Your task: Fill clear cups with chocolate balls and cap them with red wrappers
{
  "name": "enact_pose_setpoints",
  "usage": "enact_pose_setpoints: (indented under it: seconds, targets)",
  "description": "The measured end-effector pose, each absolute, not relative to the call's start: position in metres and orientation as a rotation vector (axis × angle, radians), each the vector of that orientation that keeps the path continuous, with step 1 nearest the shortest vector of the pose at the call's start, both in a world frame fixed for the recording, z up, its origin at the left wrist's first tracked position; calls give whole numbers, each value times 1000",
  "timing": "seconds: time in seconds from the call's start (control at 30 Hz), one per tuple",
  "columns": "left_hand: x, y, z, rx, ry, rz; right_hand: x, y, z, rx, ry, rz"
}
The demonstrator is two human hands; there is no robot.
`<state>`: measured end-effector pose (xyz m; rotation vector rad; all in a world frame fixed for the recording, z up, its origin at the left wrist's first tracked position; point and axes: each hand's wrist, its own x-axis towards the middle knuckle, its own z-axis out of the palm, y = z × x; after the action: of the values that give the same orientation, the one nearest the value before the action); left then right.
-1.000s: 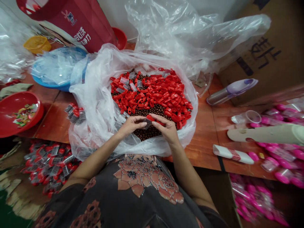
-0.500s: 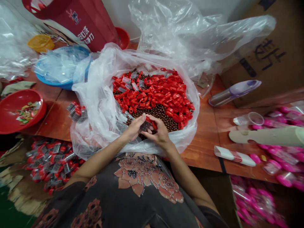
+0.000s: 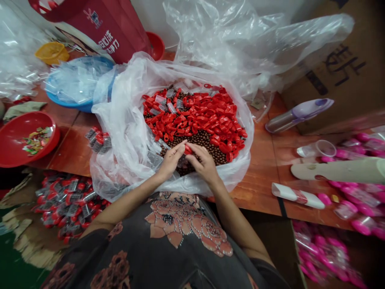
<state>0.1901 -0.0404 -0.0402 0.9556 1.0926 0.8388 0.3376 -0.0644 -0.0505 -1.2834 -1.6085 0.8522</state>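
Note:
My left hand (image 3: 172, 161) is closed around a small clear plastic container, which the fingers mostly hide. Fingertips of my right hand (image 3: 205, 164) press on a red plastic cap (image 3: 188, 150) at the container's top. Both hands meet just above the brown beads (image 3: 207, 144) in an open white plastic bag (image 3: 120, 132). Behind the hands, a heap of red caps (image 3: 207, 108) lies on the beads, with a few clear containers (image 3: 171, 107) among them. Whether the cap sits fully on the container, I cannot tell.
Left stand a red bowl (image 3: 30, 150) and a blue basin (image 3: 69, 105) of clear plastic pieces. Filled red-capped containers (image 3: 70, 204) are piled below the table edge. Right are a purple-lidded bottle (image 3: 297, 115), a clear cup (image 3: 326, 148), pink-capped containers (image 3: 345, 210) and a carton (image 3: 337, 96).
My hands have drawn closer together. The red cap, tilted in my right fingers before, is now between both hands' fingertips, and the container is more hidden.

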Motion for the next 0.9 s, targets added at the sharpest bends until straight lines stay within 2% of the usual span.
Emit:
enact_pose_setpoints:
  seconds: [0.17,0.3,0.53,0.9]
  targets:
    - [192,-40,-42,822,1104,914,338,-69,-48,-1420,-2010,464]
    - [193,-36,-41,650,905,664,338,-71,-50,-1348,-2101,296]
    - [197,-41,-38,720,1015,759,338,-67,-41,-1357,-2260,176]
    - [191,-45,-39,618,969,699,334,-53,-47,-1185,-2436,30]
